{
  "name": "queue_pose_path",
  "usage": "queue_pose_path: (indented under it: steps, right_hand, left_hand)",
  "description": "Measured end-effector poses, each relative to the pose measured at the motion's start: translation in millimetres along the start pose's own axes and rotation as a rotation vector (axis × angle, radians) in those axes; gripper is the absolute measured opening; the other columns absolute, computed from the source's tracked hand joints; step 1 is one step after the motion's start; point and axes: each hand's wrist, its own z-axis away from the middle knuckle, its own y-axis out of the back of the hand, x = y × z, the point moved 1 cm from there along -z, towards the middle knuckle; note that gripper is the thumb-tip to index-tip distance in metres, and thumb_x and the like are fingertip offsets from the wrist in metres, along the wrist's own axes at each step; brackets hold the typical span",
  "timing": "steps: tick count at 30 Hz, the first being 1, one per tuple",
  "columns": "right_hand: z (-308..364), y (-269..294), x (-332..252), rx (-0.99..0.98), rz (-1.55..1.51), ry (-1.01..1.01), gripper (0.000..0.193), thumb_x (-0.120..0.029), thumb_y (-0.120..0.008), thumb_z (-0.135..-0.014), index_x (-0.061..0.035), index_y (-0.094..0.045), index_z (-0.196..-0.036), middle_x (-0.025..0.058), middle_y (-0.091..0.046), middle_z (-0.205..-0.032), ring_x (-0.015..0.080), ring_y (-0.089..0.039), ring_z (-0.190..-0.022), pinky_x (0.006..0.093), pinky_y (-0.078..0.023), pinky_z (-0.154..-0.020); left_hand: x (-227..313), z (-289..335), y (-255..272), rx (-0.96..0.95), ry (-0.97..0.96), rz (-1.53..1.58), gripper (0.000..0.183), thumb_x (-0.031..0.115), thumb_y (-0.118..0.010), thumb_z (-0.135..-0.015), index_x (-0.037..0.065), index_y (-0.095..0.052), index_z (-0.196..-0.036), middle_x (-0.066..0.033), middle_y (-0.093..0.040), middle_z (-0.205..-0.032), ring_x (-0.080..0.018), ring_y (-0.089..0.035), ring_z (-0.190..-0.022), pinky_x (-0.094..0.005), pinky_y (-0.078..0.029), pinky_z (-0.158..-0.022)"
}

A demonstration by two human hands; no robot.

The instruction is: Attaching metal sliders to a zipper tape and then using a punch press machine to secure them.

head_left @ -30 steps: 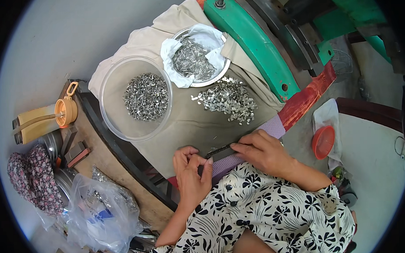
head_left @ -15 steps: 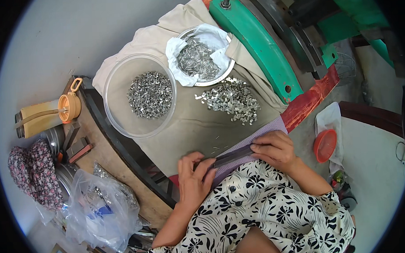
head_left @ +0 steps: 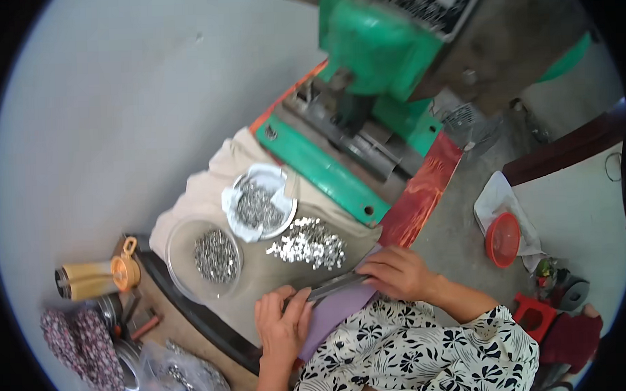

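Observation:
A long, dark flat bar (head_left: 338,285) lies slantwise in front of me, over the edge of a purple cloth (head_left: 334,320). Its left end is gripped between the thumb and fingers of my left hand (head_left: 281,324). The thumb and fingers of my right hand (head_left: 398,274) close on the other end. Just beyond the bar, a heap of small shiny metal pieces (head_left: 308,245) is spread on the cloth. Behind it stands a metal bowl (head_left: 289,213), lined with white plastic and holding thin metal pins. A clear round tub (head_left: 181,281) with small metal parts stands to the left.
A green machine (head_left: 326,171) occupies the far side of the table, beside a red board (head_left: 423,191). At left, a yellow bottle (head_left: 88,280) with an orange lid and a clear plastic bag (head_left: 167,373) crowd a side bench. A red basket (head_left: 503,240) sits low at right.
My view has tilted upward, bringing more of the green machine into sight and shifting the table lower in the picture. Both hands still hold the bar's ends.

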Motion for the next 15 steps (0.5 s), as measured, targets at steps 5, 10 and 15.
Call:
queue_pose_path:
  steps: [5, 10, 15]
  right_hand:
    - [-26.2, 80.9, 7.9, 0.277, 0.313, -0.065, 0.032, -0.008, -0.080, -0.072, -0.0048, -0.069, -0.102, 0.0114, -0.067, -0.096, 0.0271, -0.065, -0.081, 0.0358, -0.053, -0.066]
    - [-41.4, 106.3, 32.9, 0.391, 0.402, -0.189, 0.027, -0.005, -0.078, -0.073, -0.0015, -0.067, -0.097, 0.0102, -0.064, -0.089, 0.0284, -0.060, -0.073, 0.0375, -0.050, -0.063]
    - [-29.7, 100.4, 38.8, 0.366, 0.389, -0.288, 0.024, -0.004, -0.076, -0.074, -0.0021, -0.067, -0.096, 0.0099, -0.064, -0.088, 0.0271, -0.061, -0.073, 0.0377, -0.050, -0.065]
  left_hand:
    - [36.6, -114.5, 10.6, 0.104, -0.412, 0.027, 0.024, 0.010, -0.073, -0.079, 0.008, -0.069, -0.103, -0.0061, -0.060, -0.094, -0.0244, -0.059, -0.082, -0.0368, -0.045, -0.071]
    - [54.1, -214.7, -10.2, -0.014, -0.619, 0.008, 0.022, 0.009, -0.073, -0.077, 0.005, -0.065, -0.097, -0.0099, -0.056, -0.089, -0.0312, -0.061, -0.084, -0.0423, -0.050, -0.071]
    - [59.9, -237.4, -22.7, -0.114, -0.689, -0.067, 0.016, 0.008, -0.071, -0.076, 0.004, -0.064, -0.091, -0.0092, -0.057, -0.090, -0.0304, -0.063, -0.085, -0.0430, -0.052, -0.071]
